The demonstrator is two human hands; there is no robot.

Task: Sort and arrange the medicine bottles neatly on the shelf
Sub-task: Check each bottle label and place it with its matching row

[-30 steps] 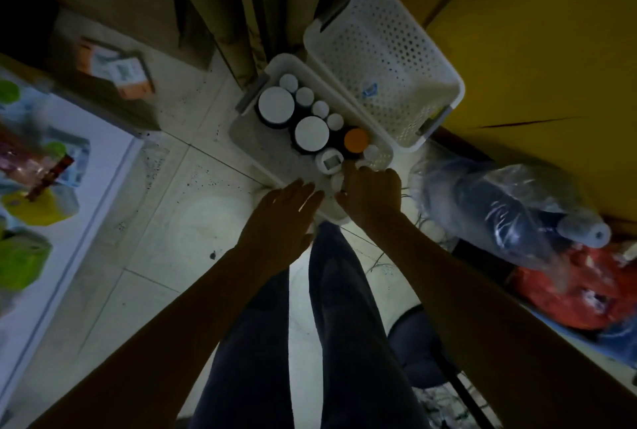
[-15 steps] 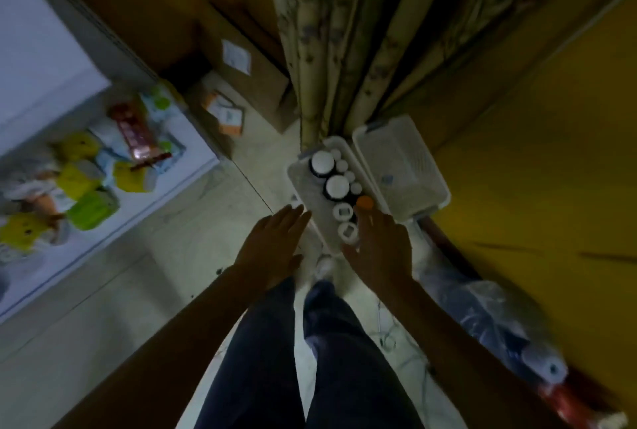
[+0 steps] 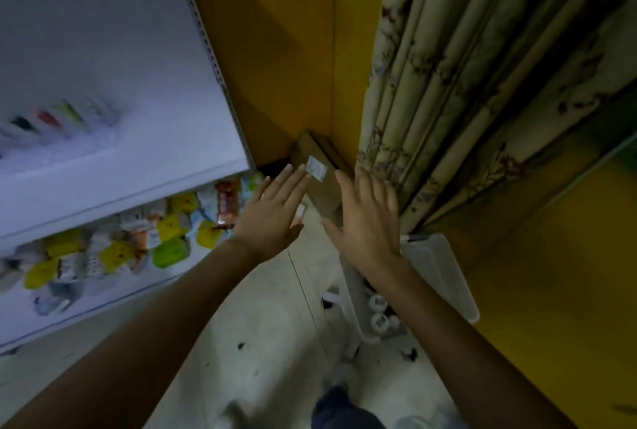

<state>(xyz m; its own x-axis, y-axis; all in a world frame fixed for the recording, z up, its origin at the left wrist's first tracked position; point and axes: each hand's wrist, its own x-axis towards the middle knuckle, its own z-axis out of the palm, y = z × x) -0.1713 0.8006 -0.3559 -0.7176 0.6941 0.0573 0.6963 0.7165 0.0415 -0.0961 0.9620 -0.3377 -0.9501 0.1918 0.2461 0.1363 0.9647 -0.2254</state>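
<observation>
Both hands are raised palm-down with fingers straight and spread, holding nothing: the left hand (image 3: pixel 272 218) and the right hand (image 3: pixel 367 222) hover side by side before a cardboard box (image 3: pixel 319 184). The medicine bottles (image 3: pixel 378 311) stand in a white basket (image 3: pixel 355 316) on the floor (image 3: pixel 262 325), partly hidden under the right forearm. They are upright with caps facing up, though blurred. A second white basket (image 3: pixel 444 277) lies just beside it. The white shelf (image 3: pixel 120 84) stands at left, with yellow and green packets (image 3: pixel 165 227) on its lower level.
</observation>
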